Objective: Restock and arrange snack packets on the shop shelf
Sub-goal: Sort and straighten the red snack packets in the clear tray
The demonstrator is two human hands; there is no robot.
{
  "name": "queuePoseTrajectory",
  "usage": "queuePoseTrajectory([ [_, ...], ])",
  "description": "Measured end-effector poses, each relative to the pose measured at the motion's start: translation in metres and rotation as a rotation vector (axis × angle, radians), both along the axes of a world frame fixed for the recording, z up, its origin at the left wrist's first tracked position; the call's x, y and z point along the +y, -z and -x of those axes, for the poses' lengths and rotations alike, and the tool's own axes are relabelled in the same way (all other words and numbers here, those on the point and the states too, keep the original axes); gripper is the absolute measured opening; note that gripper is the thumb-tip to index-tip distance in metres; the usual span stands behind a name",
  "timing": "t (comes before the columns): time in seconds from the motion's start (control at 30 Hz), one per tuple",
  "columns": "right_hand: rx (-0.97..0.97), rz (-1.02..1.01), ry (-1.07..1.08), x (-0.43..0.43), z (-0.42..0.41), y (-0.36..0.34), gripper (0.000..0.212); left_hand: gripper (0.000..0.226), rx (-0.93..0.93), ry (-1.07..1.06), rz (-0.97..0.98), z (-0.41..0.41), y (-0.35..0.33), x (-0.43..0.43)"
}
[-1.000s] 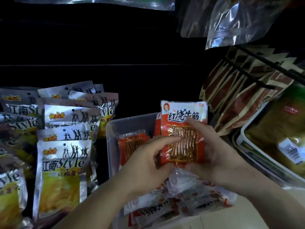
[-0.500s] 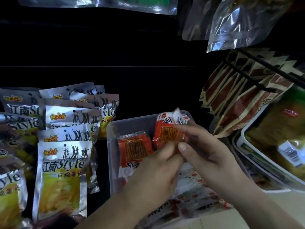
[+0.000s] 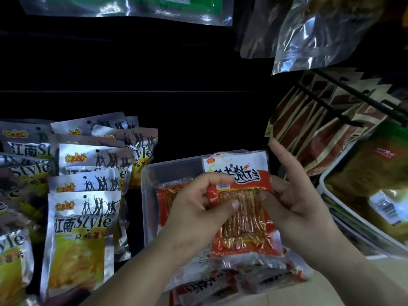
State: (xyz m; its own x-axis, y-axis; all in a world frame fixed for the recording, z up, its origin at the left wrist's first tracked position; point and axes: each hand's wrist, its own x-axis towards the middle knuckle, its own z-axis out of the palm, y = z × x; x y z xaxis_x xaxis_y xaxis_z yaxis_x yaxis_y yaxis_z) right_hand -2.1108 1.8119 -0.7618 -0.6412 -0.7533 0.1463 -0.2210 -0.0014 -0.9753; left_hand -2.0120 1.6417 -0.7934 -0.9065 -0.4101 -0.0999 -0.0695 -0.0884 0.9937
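Left hand (image 3: 194, 219) and right hand (image 3: 295, 204) pinch one red packet (image 3: 242, 230) over one tub (image 3: 172, 166)

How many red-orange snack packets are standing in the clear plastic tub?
1 clearly: a red-orange plastic snack packet stands at the left of the clear plastic tub. Others may be hidden behind the held red-orange packet in the left hand and right hand.

The shelf (image 3: 293, 298) carried rows of silver and yellow packets (image 3: 81, 228) standing upright along its left end. A clear tub (image 3: 172, 166) sat near the middle of the front edge. At the right end lay a white tray (image 3: 331, 199), with brown packets (image 3: 309, 133) leaning just behind it.
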Motion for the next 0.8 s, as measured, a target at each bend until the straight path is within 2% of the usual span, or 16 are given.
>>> queuePoseTrajectory([
  [0.07,-0.001,-0.014,0.007,0.0,-0.001,0.001,0.076,0.057,0.016,-0.023,-0.047,0.001,0.003,-0.001],
  [0.17,-0.083,-0.088,0.075,0.002,0.001,0.006,0.055,0.066,0.035,0.025,-0.021,-0.001,0.008,-0.002],
  [0.23,-0.126,-0.136,0.205,0.001,0.003,0.009,0.048,0.073,0.037,0.05,-0.015,-0.004,0.011,0.0],
  [0.27,-0.128,-0.159,0.288,0.002,0.004,0.012,0.048,0.076,0.018,0.046,0.064,-0.006,0.013,0.002],
  [0.33,-0.135,-0.179,0.416,0.001,0.005,0.014,0.049,0.077,-0.005,0.012,0.452,-0.009,0.02,0.003],
  [0.4,-0.15,-0.168,0.448,-0.001,0.005,0.013,0.055,0.075,0.041,0.065,0.716,-0.01,0.026,0.006],
  [0.47,-0.176,-0.139,0.416,-0.003,0.002,0.011,0.057,0.074,0.07,0.164,0.845,-0.009,0.028,0.011],
  [0.57,-0.102,-0.162,0.367,-0.008,-0.002,0.008,0.057,0.073,0.091,0.155,0.961,-0.003,0.029,0.012],
  [0.63,0.023,-0.188,0.327,-0.008,-0.004,0.01,0.062,0.076,0.111,0.167,0.915,-0.001,0.029,0.009],
  [0.67,0.077,-0.199,0.295,-0.007,-0.004,0.012,0.063,0.076,0.107,0.195,0.827,-0.002,0.028,0.008],
  [0.77,0.177,-0.183,0.161,-0.004,-0.005,0.013,0.063,0.065,0.061,0.224,0.333,-0.003,0.016,0.011],
  [0.8,0.165,-0.137,0.09,-0.004,-0.006,0.014,0.061,0.058,0.068,0.19,0.225,-0.002,0.012,0.012],
])
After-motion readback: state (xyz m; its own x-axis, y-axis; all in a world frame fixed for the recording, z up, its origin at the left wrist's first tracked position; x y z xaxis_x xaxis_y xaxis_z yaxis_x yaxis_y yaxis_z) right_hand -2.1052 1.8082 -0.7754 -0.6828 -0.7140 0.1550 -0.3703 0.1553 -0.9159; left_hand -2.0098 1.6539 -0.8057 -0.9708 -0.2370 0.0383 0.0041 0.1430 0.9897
